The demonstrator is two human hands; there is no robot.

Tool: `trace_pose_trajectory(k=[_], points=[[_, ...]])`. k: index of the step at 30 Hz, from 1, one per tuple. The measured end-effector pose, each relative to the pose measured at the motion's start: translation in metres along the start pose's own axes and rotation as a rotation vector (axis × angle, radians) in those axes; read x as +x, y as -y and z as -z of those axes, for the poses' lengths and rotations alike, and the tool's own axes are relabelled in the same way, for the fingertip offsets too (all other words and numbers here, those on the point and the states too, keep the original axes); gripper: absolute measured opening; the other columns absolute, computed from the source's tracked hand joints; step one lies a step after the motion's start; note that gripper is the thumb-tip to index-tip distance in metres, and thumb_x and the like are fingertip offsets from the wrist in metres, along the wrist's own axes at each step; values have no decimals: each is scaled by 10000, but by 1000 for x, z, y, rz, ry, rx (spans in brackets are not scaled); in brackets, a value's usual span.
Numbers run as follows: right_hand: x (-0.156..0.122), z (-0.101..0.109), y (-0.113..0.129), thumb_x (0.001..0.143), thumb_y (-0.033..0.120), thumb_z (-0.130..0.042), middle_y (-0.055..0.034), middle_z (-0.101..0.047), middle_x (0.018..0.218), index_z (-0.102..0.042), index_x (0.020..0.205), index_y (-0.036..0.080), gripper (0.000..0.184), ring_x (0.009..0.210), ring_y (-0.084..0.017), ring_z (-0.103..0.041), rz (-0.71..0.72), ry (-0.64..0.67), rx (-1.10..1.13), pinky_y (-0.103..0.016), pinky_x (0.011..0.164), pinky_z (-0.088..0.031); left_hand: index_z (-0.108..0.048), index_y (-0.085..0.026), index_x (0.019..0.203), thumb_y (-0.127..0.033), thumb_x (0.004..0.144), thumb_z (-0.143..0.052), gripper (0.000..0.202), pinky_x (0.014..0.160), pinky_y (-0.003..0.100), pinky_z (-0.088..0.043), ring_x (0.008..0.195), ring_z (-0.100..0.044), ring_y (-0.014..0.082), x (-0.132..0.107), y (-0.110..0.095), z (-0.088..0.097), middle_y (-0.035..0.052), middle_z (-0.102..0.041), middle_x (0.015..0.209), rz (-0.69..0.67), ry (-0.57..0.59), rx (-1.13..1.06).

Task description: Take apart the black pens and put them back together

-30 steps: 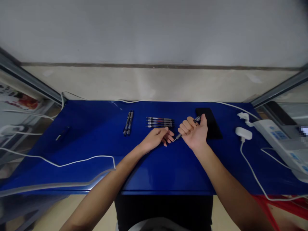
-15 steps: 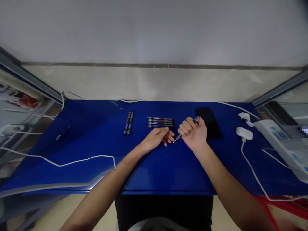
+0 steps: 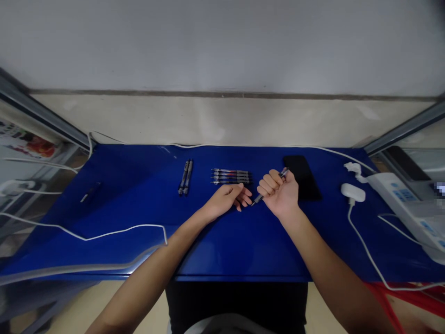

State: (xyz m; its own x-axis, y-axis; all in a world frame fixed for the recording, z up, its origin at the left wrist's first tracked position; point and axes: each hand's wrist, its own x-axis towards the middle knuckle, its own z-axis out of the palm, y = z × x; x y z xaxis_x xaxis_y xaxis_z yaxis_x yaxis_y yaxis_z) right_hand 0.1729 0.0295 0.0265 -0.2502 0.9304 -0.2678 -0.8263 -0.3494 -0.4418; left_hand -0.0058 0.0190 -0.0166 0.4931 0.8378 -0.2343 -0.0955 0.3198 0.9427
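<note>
Within curled fingers of the right hand (image 3: 280, 192) sits a gripped pen (image 3: 257, 199), seemingly being clicked. Moving it next calls for clearing the loose, empty-looking left hand (image 3: 224, 198).

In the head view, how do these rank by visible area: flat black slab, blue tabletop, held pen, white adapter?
1. Blue tabletop
2. Flat black slab
Smallest, order unsure: white adapter and held pen; the pen looks longer but thin, and the right hand covers part of it.
</note>
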Motion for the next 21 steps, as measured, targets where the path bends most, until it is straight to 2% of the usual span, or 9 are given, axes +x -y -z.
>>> trace_pose_trajectory(k=[5,8,12,14,19,21], points=[[1,3,1,931,655,-295,66,-165,465,-167,556,239,575,424,-102,-113,13,13,-12,-258,377,-203,-687,-70,960,-579,952,-493,545,573,274,-516,695,-655,173,1,1,0,147,-719,843,0,-5,10],[0,1,2,929,607,-320,67,-151,458,-166,547,240,552,421,-103,-110,-9,9,-42,-265,379,-191,-688,-71,958,-587,946,-496,551,573,273,-517,686,-657,172,2,1,0,141,-716,828,-3,-1,7],[-2,-3,1,963,428,-242,58,-127,460,-158,535,228,480,423,-104,-83,-35,-21,-54,-266,382,-163,-690,-75,943,-589,943,-500,547,568,269,-515,676,-661,171,1,1,0,130,-709,805,-4,5,-2],[-1,-3,1,974,395,-202,55,-125,464,-162,532,223,476,425,-105,-79,-26,-34,-50,-262,384,-158,-693,-79,943,-581,948,-499,537,570,270,-516,672,-660,169,1,0,0,126,-710,804,-9,6,-4],[0,-2,0,942,612,-243,62,-133,461,-189,523,232,568,423,-102,-97,-2,-48,-64,-265,380,-167,-694,-83,940,-581,948,-499,535,567,268,-516,672,-657,166,1,1,0,127,-714,810,-13,-2,3],[0,-3,1,937,589,-279,63,-120,456,-186,514,234,560,418,-102,-95,-7,-53,-77,-268,378,-161,-694,-85,941,-584,947,-498,536,566,267,-515,673,-658,166,1,1,0,127,-715,810,-12,-1,6]])
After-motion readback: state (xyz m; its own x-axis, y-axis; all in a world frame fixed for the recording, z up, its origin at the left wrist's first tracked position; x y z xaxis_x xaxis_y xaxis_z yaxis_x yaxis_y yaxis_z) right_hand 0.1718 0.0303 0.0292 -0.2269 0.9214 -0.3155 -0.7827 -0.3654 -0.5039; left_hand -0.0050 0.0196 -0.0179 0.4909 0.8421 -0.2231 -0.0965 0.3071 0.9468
